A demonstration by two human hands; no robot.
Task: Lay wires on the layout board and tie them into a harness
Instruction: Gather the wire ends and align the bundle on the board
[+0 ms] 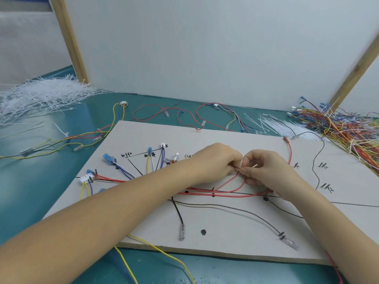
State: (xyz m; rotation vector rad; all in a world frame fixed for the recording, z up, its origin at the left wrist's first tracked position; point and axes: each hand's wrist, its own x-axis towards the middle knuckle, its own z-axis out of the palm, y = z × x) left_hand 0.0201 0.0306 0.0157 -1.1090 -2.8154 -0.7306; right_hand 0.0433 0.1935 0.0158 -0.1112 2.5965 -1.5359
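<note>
Clearly the wires are light, thin and very soft, so they bend and slide out of place easily; I judge it best to take them close to the point to be tied, where several run together, and not by the ends. Nearest, at the front edge of the layout board [235, 238], a black wire [178, 212] and a grey wire [242, 210] end in clear terminals, and a yellow wire [155, 249] hangs over that edge. In the middle of the board the left hand [215, 160] and the right hand [266, 167] meet, fingers curled: both pinch a small white cable tie [249, 166] around the red wires [221, 190] that rise to them. The tie is stiff and slippery, so it may slip from the fingertips. Toward the left edge of the board, blue and white connectors [107, 157] fan out and could catch a sleeve or forearm. Beyond the far edge lie loose wires on the green tabletop [41, 181], a heap of white cable ties [37, 97] at the far left corner, and a tangled bundle of coloured wires [344, 128] at the far right.
</note>
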